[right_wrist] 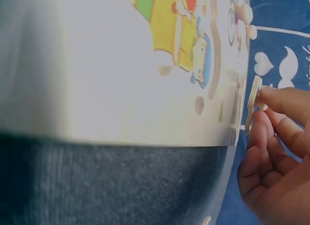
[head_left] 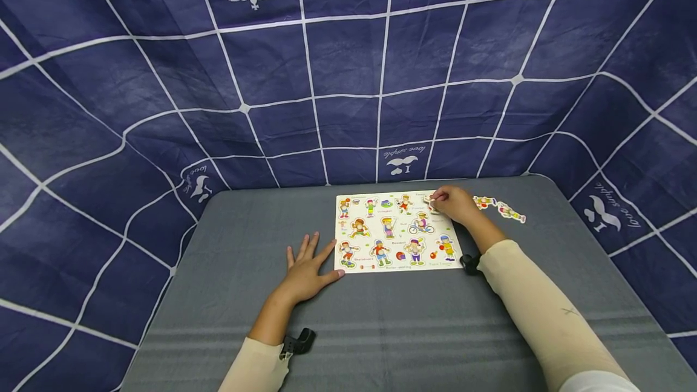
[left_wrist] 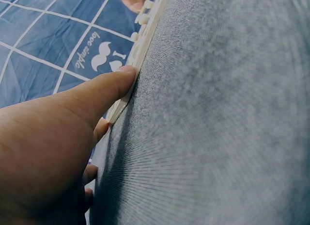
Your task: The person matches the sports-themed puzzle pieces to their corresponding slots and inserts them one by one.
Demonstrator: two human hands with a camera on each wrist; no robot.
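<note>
A white puzzle board [head_left: 400, 233] printed with cartoon children playing sports lies on the grey cloth. My right hand [head_left: 454, 203] is over its far right corner. Between thumb and fingers it pinches a small wooden puzzle piece [right_wrist: 254, 100] by its knob, and the right wrist view shows the piece just above the board. My left hand [head_left: 306, 274] lies spread at the board's left edge. Its thumb [left_wrist: 114, 84] and a fingertip touch the board's edge near the front left corner.
Beyond the board's right edge, a puzzle piece [head_left: 484, 202] and another puzzle piece [head_left: 510, 212] lie loose on the grey cloth [head_left: 261, 216]. A blue curtain with white lines [head_left: 348, 117] stands behind and around the table.
</note>
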